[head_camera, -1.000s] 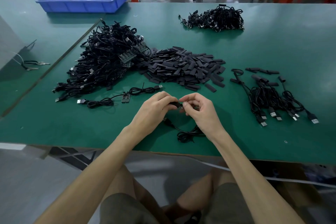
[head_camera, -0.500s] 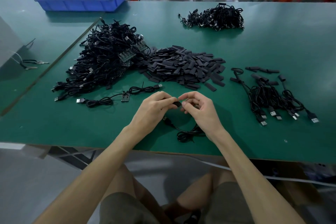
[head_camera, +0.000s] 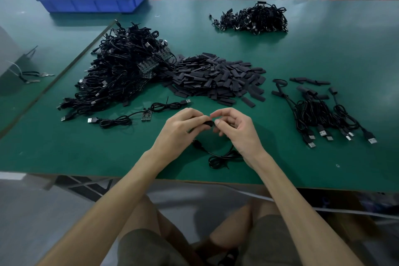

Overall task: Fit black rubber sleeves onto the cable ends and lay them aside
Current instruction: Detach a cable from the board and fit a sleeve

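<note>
Left hand (head_camera: pixel 181 130) grip pinches sleeve (head_camera: pixel 208 123), right hand (head_camera: pixel 238 130) grip pinching its 3 o'clock mouth: keep cable (head_camera: pixel 218 157) end coaxial, slide steadily.

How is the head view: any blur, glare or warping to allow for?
Head view: wide-angle stretch toward the corners; soft light on the table, faint shadows by left hand and right hand; the black sleeve between them shows little detail; no strong glare.
</note>
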Available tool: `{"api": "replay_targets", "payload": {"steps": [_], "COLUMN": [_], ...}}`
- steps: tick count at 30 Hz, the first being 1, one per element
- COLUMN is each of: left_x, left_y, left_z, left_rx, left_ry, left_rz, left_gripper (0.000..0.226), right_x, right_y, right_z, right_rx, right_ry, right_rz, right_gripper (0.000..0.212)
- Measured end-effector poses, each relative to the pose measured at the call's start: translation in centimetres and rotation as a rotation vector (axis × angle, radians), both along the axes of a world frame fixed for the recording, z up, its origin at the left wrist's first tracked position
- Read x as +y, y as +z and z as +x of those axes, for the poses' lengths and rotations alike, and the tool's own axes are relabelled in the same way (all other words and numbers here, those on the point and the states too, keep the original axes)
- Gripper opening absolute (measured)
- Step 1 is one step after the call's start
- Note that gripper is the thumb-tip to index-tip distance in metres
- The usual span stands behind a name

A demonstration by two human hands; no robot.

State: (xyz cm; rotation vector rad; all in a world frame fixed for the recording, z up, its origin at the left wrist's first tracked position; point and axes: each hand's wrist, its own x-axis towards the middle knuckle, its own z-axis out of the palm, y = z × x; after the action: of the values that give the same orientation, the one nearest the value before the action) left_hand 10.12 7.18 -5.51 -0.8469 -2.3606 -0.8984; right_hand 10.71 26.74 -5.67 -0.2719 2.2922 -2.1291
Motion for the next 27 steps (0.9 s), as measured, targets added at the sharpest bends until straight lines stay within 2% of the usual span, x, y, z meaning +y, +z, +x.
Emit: {"api": "replay_targets", "payload": {"steps": [6,11,15,23,27], "left_x": [-0.2,-0.2,-0.3,-0.3,-0.2], "left_y": [-0.2,0.0,0.1,0.2,0.0], "left_z": [-0.5,-0.9,-1.1,-0.4,-0.5], "left_rx": [-0.131,-0.314,-0.383,-0.149,-0.167], "left_ry": [-0.045,-0.058,-0.046,-0.038,-0.057], "left_rz": [0.001,0.083,0.133,0.09,0.09], "left_gripper": [0.021,0.02,0.017,0.021,0.019], "right_x": [0.0,0.0,-0.1,-0.2,0.0], "right_y": [-0.2,-0.2,-0.1,-0.1,-0.1], "right_z": [-0.1,0.0,0.0,0.0,0.0], "right_rx": [0.043,0.071,0.07,0.025,0.026], "right_ry": [0.006,0.014,0.027,0.043,0.039], "right_rz": [0.02,0.052,0.062,-0.018,-0.031], "right_gripper": [0.024,0.026,0.028,0.025,0.025]}}
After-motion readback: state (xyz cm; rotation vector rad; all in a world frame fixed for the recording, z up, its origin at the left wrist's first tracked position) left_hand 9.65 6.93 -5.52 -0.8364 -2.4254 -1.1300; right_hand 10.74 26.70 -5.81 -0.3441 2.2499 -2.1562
